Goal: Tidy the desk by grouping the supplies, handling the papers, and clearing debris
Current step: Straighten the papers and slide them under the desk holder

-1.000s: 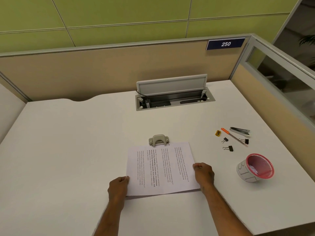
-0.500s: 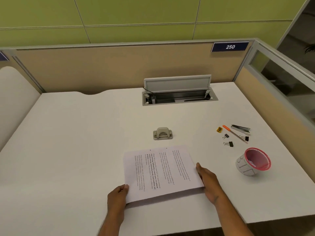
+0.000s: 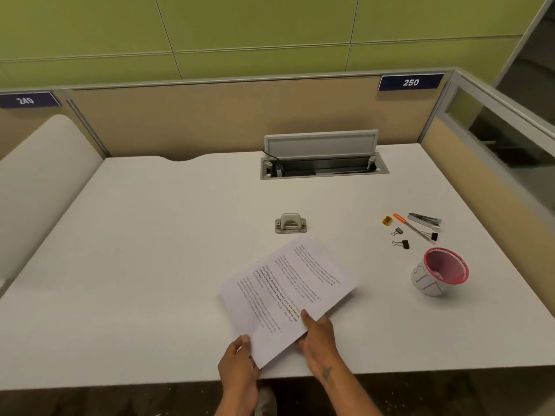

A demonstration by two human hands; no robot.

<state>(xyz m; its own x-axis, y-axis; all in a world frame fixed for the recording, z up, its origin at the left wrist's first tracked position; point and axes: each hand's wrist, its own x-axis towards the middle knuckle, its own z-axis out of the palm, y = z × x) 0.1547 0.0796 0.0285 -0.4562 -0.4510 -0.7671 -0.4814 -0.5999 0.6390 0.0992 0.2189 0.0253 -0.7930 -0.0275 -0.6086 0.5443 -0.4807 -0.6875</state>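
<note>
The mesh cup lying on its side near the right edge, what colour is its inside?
Pink inside the mesh cup, with a red rim; its outside is white. Head view.

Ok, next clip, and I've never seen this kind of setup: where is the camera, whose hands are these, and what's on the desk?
There is no machine here. A person wears a wide-angle camera on the head, looking forward and down, so you see their own two bare hands from above.

The left hand and the right hand both hold the near end of a stack of printed papers, which sits turned at an angle.

On the white desk lie a grey hole punch beyond the papers, and to the right a small group of supplies: an orange-tipped pen, three black binder clips, a small yellow item and a silvery tool I cannot identify. Nearer lies a tipped-over cup with a pink rim. At the back, a cable hatch stands open.
</note>
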